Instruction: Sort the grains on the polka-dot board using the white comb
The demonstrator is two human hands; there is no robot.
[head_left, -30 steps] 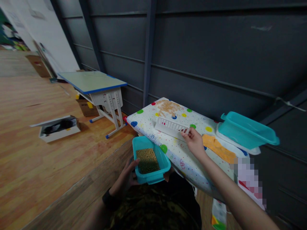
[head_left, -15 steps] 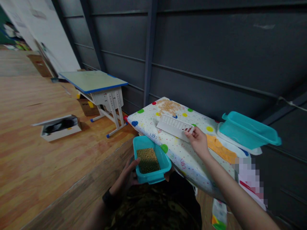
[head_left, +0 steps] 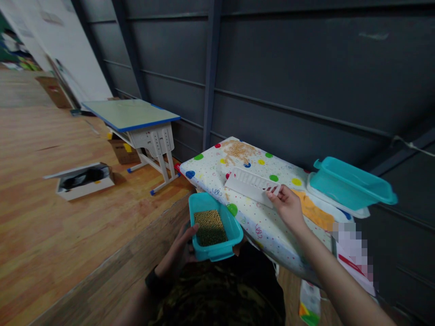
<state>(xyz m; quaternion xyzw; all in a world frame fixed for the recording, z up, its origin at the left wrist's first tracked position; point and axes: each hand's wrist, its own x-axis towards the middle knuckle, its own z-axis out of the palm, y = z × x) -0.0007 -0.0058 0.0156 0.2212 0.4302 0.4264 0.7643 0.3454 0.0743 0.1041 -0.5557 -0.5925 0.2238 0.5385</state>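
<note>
no readable text, label, brand, number or sign on anything in view

The hands (head_left: 178, 247) (head_left: 288, 208) hold a teal tub (head_left: 217, 252) and white tray (head_left: 246, 189).

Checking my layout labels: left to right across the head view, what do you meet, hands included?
White box → desk → left hand → held teal tub → slotted white tray → right hand → flat orange item → other teal tub.
</note>
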